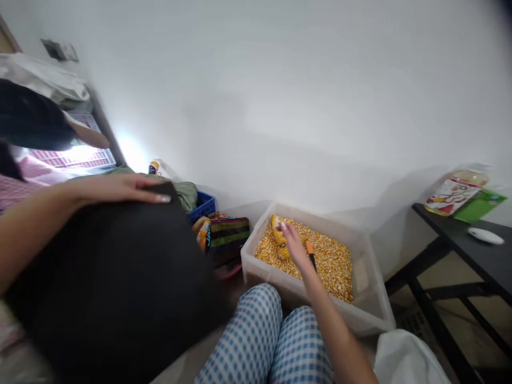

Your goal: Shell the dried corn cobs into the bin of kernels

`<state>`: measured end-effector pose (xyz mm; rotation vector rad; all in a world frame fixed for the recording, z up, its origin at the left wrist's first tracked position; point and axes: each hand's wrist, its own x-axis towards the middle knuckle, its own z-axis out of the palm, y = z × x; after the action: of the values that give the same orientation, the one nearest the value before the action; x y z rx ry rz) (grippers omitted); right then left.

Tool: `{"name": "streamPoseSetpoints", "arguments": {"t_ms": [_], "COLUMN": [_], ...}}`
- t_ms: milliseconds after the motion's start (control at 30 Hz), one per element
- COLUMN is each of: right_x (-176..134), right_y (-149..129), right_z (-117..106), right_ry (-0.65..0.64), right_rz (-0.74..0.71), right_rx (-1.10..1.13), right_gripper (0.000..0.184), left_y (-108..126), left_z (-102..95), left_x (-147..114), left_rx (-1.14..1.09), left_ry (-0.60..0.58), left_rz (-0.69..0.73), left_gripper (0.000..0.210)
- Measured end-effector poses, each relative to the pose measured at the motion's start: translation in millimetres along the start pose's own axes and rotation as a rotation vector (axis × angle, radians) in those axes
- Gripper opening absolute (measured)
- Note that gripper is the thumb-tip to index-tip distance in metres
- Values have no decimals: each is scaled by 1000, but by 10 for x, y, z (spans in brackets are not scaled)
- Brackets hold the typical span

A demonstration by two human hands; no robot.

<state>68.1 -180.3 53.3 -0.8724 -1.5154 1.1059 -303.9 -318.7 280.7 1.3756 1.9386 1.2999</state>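
At the left, my left hand [120, 189] lies along the upper edge of a flat black panel [120, 282], gripping it with a thumb on the near face. The panel is blurred, and its kind is unclear. My right hand [295, 244] is over a translucent plastic bin [380, 288], its fingers beside a corn cob [276, 226] and apparently not around it. Loose corn kernels [336, 266] cover the bin's bottom. Another corn cob [284, 253] lies below the hand. An orange-and-black handled tool [309, 248] rests on the kernels, partly hidden by my forearm.
A dark table [496, 253] at the right bears an oil bottle [454, 192], a green packet [478, 205] and a white oval object [485, 236]. A striped mesh bag [228, 237] and a blue crate [204, 207] stand left of the bin. Another person's arm [90, 134] shows far left.
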Motion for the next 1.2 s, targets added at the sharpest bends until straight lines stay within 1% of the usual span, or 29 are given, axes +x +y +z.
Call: {"name": "streamPoseSetpoints", "arguments": {"t_ms": [33,67,100,167,233,333,500,567,667,733,800,867,933,1000,1067,1167,1200], "right_x": [-127,-239,-330,-445,-486,-484,-510,-544,-621,-692,-773,-853,-911,-920,-858,-638,-548], "right_y": [-62,-96,-106,-80,-42,-43,-130,-144,-111,-47,42,132,201,232,227,183,167], "right_z": [147,260,336,375,295,97,-131,-203,-359,-499,-647,-772,-840,-831,-741,-490,-388], "right_ry": [-96,-158,-185,-140,-88,-78,-28,15,152,290,455,630,777,886,935,974,952], "right_rz": [27,67,121,220,269,257,269,267,245,246,268,283,278,240,244,311,359], "right_rx": [107,191,256,319,369,437,483,512,539,534,544,584,617,575,494,409,405], "right_gripper": [50,49,49,50,48,42,42,42,41,39,38,37,37,41,49,64,68], "left_y": [65,128,184,254,252,145,-43,-81,-155,-267,-447,-671,-888,-1042,-1107,-1052,-1009], "left_z": [-24,-20,12,138,303,523,784,930,1277,1592,1941,2279,2569,2796,2967,3166,3223], "left_x": [148,289,413,583,647,636,658,686,688,660,635,644,712,841,1004,1211,1249], "left_rx": [26,-8,-59,-131,-185,-277,-404,-484,-636,-683,-706,-718,-716,-736,-746,-758,-779], "left_ry": [-77,-90,-53,16,43,27,43,31,-63,-227,-366,-426,-465,-537,-557,-561,-552], "left_rz": [-60,-52,22,152,202,200,130,101,21,-116,-190,-253,-312,-345,-373,-392,-384], "left_gripper": [67,67,69,70,73,74,67,64,54,49,43,34,28,27,30,38,42]}}
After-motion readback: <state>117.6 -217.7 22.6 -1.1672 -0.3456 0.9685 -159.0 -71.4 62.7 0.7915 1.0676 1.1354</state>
